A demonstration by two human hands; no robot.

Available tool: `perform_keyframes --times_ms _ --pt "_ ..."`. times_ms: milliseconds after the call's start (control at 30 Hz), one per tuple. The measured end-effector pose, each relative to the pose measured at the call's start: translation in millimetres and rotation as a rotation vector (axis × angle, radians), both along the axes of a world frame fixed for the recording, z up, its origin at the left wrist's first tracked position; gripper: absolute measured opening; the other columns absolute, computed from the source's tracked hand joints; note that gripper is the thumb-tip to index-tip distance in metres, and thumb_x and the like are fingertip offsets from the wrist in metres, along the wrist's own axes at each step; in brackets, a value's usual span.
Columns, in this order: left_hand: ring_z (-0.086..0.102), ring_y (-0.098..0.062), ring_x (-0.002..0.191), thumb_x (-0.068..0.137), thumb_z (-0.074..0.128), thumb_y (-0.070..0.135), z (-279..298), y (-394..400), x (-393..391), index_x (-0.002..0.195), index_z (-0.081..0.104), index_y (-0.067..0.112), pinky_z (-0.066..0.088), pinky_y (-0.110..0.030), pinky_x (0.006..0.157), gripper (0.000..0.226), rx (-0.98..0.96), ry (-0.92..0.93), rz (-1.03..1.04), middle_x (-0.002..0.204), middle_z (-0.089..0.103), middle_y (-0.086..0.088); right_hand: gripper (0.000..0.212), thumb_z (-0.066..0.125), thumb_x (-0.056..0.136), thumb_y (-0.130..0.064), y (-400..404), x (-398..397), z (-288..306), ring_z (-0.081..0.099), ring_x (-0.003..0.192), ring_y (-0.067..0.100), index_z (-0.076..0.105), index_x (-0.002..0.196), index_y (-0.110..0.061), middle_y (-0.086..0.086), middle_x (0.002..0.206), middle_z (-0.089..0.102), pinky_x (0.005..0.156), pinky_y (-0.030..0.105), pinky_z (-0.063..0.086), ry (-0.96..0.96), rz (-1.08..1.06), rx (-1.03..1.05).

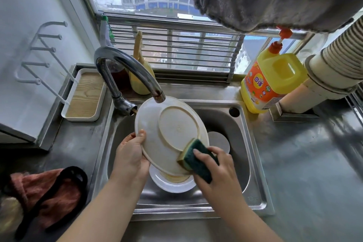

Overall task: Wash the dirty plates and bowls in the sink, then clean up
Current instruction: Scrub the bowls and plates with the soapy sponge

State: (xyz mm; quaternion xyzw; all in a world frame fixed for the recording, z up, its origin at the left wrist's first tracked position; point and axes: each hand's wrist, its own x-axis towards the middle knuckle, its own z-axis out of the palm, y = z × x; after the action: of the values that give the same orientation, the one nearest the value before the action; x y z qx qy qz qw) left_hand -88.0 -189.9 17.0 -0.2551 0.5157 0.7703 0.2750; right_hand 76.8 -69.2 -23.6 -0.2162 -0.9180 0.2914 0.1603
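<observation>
Person stands at the sink, both hands over the basin. Left hand grips a white plate by its lower left rim, thumb on the upturned underside, fingers hidden behind. Plate is tilted, bottom facing up, its top edge just under the faucet spout. No water visible from the spout. Right hand is clamped on a sponge, green scrub side up, yellow side pressed against the plate's lower right rim. Hands are apart, one on each side of the plate.

Below the held plate, another white dish sits in the basin with brownish residue inside, partly covered by the plate and hands. A round pale shape lies further back in the basin behind the sponge; cannot tell what it is.

Yellow detergent bottle stands on the counter at the sink's back right corner. White tray with wood-grain base sits left of the faucet. Reddish cloth with a black strap lies on the counter at left.
</observation>
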Motion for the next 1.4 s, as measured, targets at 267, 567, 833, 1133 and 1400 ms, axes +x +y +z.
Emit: perform_keyframes --times_ms 267,567,833,1133,1400 --pt "0.065 -0.009 0.064 0.095 0.051 0.004 8.1 -3.8 13.0 0.084 0.060 0.012 0.055 -0.023 0.057 0.016 0.031 0.092 -0.088 0.065 0.070 0.003 0.049 0.064 0.085 -0.040 70.2 -46.7 1.4 0.048 0.114 0.028 0.050 0.132 -0.032 0.005 0.123 0.046 0.100 0.041 0.043 -0.182 -0.278 -0.255" --pt "0.066 -0.010 0.053 0.094 0.047 -0.003 9.5 -3.5 14.9 0.084 0.059 0.005 0.055 -0.022 0.050 0.017 0.048 0.111 -0.122 0.060 0.070 -0.002 0.050 0.064 0.084 -0.037 -0.6 -48.2 45.5 0.037 0.118 0.014 0.052 0.132 -0.039 -0.002 0.128 0.043 0.104 0.025 0.030 -0.075 0.059 -0.166" --pt "0.065 -0.008 0.058 0.093 0.050 -0.002 10.2 2.1 35.5 0.085 0.060 0.007 0.053 -0.020 0.051 0.015 -0.052 0.287 -0.318 0.062 0.069 0.003 0.049 0.063 0.088 -0.037 32.2 -36.3 8.8 0.046 0.111 0.018 0.048 0.134 -0.029 0.002 0.122 0.043 0.095 0.026 0.037 -0.180 -0.349 -0.404" --pt "0.061 -0.012 0.063 0.092 0.054 -0.001 -1.0 1.9 31.5 0.083 0.061 0.009 0.051 -0.022 0.057 0.015 -0.148 0.309 -0.373 0.061 0.067 0.006 0.049 0.067 0.079 -0.037 -2.1 2.2 -4.0 0.051 0.113 0.014 0.055 0.127 -0.038 -0.005 0.119 0.050 0.101 0.027 0.041 -0.312 -0.167 -0.474" --pt "0.057 -0.019 0.060 0.087 0.064 0.018 -5.4 11.6 25.0 0.078 0.065 0.018 0.046 -0.029 0.058 0.009 -0.360 0.937 -0.769 0.065 0.064 0.000 0.026 0.065 0.089 -0.025 50.4 35.0 10.4 0.060 0.101 0.014 0.055 0.109 -0.039 -0.003 0.111 0.061 0.078 0.028 0.051 0.101 -0.582 -1.047"
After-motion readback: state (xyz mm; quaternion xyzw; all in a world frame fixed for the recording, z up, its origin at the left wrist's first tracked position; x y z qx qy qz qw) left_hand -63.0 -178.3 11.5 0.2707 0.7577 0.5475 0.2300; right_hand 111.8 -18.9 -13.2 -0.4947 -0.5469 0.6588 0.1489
